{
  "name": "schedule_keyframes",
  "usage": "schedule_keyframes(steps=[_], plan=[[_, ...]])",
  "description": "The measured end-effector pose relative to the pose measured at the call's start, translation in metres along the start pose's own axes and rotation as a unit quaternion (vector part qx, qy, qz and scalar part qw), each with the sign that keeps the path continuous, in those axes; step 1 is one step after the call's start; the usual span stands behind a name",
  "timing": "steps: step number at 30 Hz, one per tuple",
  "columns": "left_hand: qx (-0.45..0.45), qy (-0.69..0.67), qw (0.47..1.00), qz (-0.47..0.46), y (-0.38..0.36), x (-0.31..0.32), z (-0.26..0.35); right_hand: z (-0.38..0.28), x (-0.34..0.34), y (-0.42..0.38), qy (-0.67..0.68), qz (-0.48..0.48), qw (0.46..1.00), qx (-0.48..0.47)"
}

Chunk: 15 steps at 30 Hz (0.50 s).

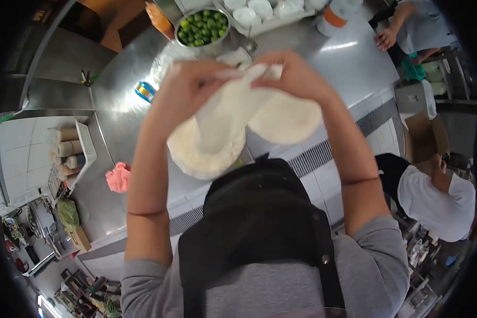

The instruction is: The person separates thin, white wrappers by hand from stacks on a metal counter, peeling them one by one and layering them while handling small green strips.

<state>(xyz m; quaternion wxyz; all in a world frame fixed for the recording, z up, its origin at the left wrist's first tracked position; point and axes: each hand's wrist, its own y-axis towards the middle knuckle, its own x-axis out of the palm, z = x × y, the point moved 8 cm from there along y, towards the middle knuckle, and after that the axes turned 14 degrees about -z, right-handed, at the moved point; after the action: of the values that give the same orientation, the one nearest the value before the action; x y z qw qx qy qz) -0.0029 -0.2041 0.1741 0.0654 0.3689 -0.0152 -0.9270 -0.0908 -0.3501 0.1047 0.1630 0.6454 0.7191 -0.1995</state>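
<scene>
Both of my hands are raised over the steel counter, pinching a limp, thin flour tortilla by its upper edge. My left hand grips it on the left, its fingers slightly blurred. From the other side my right hand has thumb and fingers closed on the same edge. Below the hanging tortilla lies a round stack of pale tortillas, partly covered by it. A second pale tortilla round is to the right, below my right hand.
Beyond my hands stand a metal bowl of limes, an orange squeeze bottle and a white tray of cups. A blue tin and a pink cloth lie left. Two people are at the right.
</scene>
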Motion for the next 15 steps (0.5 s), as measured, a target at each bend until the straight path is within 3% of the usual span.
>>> schedule_keyframes(steps=[3, 4, 5, 6, 8, 10, 12, 15], plan=[[-0.049, 0.019, 0.998, 0.042, 0.035, -0.001, -0.006, 0.009, -0.039, -0.02, 0.046, 0.041, 0.998, 0.011], [-0.088, 0.019, 0.995, 0.037, 0.042, 0.001, -0.013, 0.005, -0.061, -0.033, -0.011, 0.11, 0.994, 0.013], [-0.088, 0.016, 0.995, 0.037, 0.046, 0.005, -0.013, 0.002, -0.079, -0.048, -0.069, 0.179, 0.981, 0.014], [-0.045, 0.071, 0.994, 0.075, 0.049, 0.009, -0.004, 0.012, -0.086, -0.062, -0.068, 0.174, 0.982, 0.018], [-0.007, 0.126, 0.986, 0.113, 0.044, 0.024, 0.002, -0.002, -0.101, -0.099, -0.162, 0.253, 0.948, -0.101], [0.038, 0.044, 0.985, 0.165, 0.029, 0.053, -0.007, 0.011, -0.085, -0.12, -0.18, 0.249, 0.949, -0.073], [0.037, 0.086, 0.979, 0.179, 0.01, 0.095, -0.019, 0.044, -0.057, -0.14, -0.182, 0.245, 0.952, -0.021], [0.009, 0.134, 0.986, 0.101, -0.02, 0.179, -0.053, 0.127, 0.01, -0.165, -0.125, 0.192, 0.972, 0.06]])
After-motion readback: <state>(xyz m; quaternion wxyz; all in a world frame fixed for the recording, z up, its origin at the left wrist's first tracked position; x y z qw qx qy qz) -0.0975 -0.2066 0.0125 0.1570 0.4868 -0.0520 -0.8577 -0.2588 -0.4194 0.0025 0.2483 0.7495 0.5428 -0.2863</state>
